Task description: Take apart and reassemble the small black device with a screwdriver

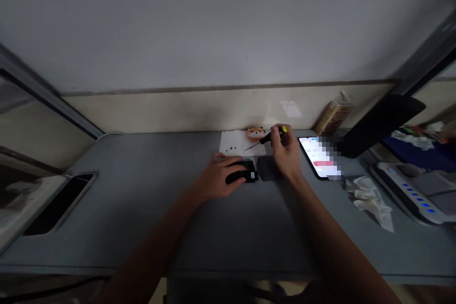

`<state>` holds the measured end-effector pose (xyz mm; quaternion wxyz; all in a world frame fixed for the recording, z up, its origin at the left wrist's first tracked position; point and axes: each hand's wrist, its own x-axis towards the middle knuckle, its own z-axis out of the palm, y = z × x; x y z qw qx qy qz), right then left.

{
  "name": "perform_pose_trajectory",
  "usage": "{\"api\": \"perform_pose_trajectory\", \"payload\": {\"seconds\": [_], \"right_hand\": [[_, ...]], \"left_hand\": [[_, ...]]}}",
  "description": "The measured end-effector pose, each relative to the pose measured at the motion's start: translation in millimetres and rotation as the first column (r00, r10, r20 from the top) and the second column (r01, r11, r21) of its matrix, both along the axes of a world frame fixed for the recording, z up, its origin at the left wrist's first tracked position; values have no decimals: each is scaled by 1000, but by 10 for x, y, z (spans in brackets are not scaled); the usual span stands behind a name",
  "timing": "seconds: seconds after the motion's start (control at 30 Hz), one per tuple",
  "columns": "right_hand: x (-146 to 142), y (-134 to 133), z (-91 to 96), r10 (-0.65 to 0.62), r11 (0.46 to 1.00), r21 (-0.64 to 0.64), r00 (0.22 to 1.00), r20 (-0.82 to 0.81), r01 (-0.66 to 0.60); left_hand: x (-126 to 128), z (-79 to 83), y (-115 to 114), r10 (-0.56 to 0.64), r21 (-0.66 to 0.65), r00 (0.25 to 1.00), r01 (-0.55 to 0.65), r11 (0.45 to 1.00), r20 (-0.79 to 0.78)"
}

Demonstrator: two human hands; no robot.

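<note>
My left hand (pixel 223 175) is closed over a small black device (pixel 251 171) on the desk, fingers across its top. What kind of device it is I cannot make out. A black-and-yellow screwdriver (pixel 265 139) is gripped in my right hand (pixel 286 152), its thin shaft slanting down to the left above a white sheet of paper (pixel 228 138). Several tiny dark pieces, which look like screws (pixel 231 148), lie on that paper. Between my hands rests a dark rectangular box-like part (pixel 267 168). An orange animal-faced item (pixel 256 133) sits at the paper's back edge.
Right of my right hand lies a lit phone (pixel 318 157). Farther right are a brown carton (pixel 333 116), a tall black object (pixel 384 123), crumpled tissue (pixel 370 199) and a white device with blue lights (pixel 413 192). A wall closes off the grey desk's (pixel 142 190) back.
</note>
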<state>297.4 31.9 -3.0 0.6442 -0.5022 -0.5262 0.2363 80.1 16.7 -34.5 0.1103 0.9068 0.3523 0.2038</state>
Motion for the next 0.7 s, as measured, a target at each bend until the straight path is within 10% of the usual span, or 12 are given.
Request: {"api": "perform_pose_trajectory", "payload": {"seconds": [0.37, 0.7], "right_hand": [[43, 27, -75, -156, 980, -104, 978, 137, 170], [-158, -45, 33, 93, 996, 12, 990, -107, -92]], "left_hand": [[-111, 3, 113, 199, 51, 972, -207, 977, 129], [-134, -108, 214, 410, -30, 886, -414, 910, 217]]}}
